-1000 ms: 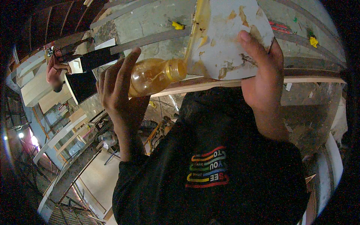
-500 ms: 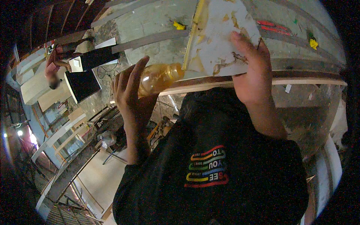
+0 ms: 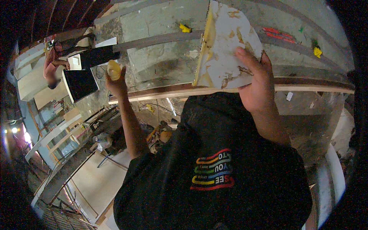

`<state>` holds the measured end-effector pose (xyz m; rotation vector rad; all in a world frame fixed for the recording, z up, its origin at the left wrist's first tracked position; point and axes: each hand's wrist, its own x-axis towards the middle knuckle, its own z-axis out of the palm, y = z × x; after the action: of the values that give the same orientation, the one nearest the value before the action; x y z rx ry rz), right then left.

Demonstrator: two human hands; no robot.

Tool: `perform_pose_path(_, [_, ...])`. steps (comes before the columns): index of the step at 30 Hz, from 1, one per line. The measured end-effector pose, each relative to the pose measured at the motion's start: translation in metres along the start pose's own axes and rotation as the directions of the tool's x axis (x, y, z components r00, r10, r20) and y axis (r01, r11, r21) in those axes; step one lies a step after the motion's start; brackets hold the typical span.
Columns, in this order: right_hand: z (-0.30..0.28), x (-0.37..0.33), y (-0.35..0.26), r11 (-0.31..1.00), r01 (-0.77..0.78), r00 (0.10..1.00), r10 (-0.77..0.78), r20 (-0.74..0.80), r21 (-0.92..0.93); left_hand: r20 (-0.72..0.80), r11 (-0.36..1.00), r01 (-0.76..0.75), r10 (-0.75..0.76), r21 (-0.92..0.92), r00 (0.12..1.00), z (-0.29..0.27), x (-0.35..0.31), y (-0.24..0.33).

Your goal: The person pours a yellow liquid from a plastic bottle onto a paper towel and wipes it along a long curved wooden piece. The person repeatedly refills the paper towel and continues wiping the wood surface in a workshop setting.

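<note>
My left hand (image 3: 116, 86) is closed around a yellowish see-through plastic bottle (image 3: 114, 70), out to the left and past the wooden edge. In my right hand (image 3: 258, 84) is a white flat spreader (image 3: 226, 46) with a fine-toothed left edge. Yellow-amber glue coats that edge, and brown smears mark its face. The right thumb lies on top of the spreader, while the other fingers are mostly hidden behind it.
A grey-green stained surface (image 3: 153, 57) with darker bands lies ahead, bordered by a wooden strip (image 3: 165, 93). Yellow scraps (image 3: 185, 28) and red strips (image 3: 279, 35) rest on it. Far left, a person (image 3: 51, 69) bends beside black panels (image 3: 81, 82). Pale boards (image 3: 97, 182) stand lower left.
My left hand has swung left, away from the spreader, carrying the bottle, which is now more upright. The spreader in my right hand has shifted slightly right and down.
</note>
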<state>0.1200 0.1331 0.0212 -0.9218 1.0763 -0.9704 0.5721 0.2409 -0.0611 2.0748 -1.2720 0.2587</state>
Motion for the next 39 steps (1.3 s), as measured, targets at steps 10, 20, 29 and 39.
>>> perform_pose_path(10, [0.002, -0.007, -0.003, 0.878, -0.304, 0.953, 0.286, 0.103, 0.371, -0.005, 0.699, 0.374, -0.475, -0.609, 0.88, 0.017, -0.009, -0.043])
perform_pose_path(20, [0.017, 0.014, 0.003, 0.926, -0.119, 0.929, 0.231, 0.288, -0.359, 0.236, 0.734, 0.36, -0.272, -0.576, 0.933, 0.063, -0.021, -0.043])
perform_pose_path(29, [0.112, 0.012, 0.057, 0.571, 0.277, 0.806, 0.299, 0.51, -0.773, 0.398, 0.669, 0.449, -0.241, -0.593, 0.885, 0.06, -0.028, -0.073])
perform_pose_path(39, [0.166, 0.02, 0.091, 0.454, 0.271, 0.719, 0.491, 0.492, -0.849, 0.301, 0.939, 0.289, -0.225, -0.188, 0.927, -0.033, -0.07, -0.077])
